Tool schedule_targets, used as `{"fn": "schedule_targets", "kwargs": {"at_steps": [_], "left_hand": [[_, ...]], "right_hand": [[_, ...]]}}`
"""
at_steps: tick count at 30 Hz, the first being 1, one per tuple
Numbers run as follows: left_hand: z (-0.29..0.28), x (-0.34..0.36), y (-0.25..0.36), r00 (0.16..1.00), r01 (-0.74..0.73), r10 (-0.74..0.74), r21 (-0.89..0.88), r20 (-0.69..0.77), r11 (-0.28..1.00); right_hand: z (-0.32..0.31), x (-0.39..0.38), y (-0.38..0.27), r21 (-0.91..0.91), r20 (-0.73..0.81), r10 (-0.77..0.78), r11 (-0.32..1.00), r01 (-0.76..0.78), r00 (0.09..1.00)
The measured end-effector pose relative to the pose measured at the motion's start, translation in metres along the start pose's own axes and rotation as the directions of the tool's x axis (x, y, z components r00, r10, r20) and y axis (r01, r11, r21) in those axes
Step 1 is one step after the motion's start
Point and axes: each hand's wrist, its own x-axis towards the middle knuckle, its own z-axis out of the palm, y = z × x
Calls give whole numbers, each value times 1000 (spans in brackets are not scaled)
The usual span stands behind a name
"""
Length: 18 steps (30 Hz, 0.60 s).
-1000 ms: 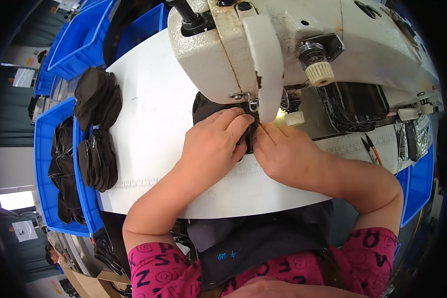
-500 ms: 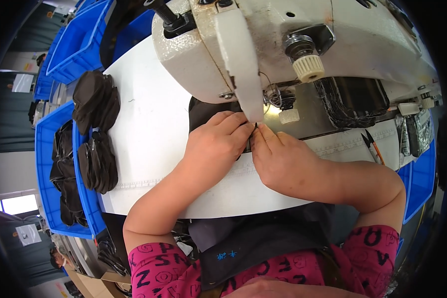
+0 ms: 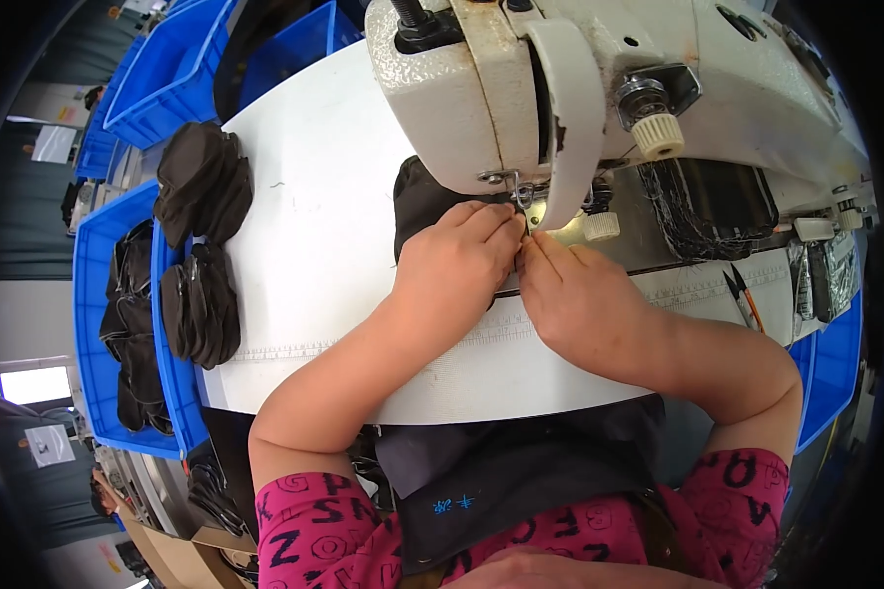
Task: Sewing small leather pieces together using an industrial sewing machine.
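The left hand [image 3: 459, 257] grips a dark fabric piece [image 3: 420, 204] with bent fingers; the right hand [image 3: 581, 299] pinches its near edge, both hands' fingertips almost meeting. The piece lies under the head of a white sewing machine [image 3: 442, 118], its rounded end pointing away and leftward. The visible part slants from upper left to lower right; hands and machine hide too much to fix its long axis. Around it spreads a white tabletop [image 3: 314, 236] with a curved front edge and printed ruler markings. Snips [image 3: 746, 299] lie at right. Dark pouches [image 3: 202, 187] are piled leftward, beside a blue bin [image 3: 88, 294]; beyond hang dark curtains [image 3: 25, 216].
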Motion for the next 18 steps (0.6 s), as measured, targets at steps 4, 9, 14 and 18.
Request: {"fn": "schedule_targets", "kwargs": {"at_steps": [4, 9, 14, 18], "left_hand": [[-9, 3, -17, 1000, 8, -8, -190, 2, 982], [-11, -5, -42, 902, 429, -302, -571, 308, 699], [-22, -1, -22, 967, 210, -154, -294, 203, 932], [-29, 0, -15, 983, 110, -57, -317, 173, 942]], "right_hand": [[-4, 0, 1, 19, 18, 22, 1000, -22, 1000], [-2, 2, 6, 79, -23, 72, 994, -70, 997], [3, 3, 11, 105, -45, 170, 981, -164, 984], [-1, 2, 16, 85, 61, 153, 984, -158, 986]]}}
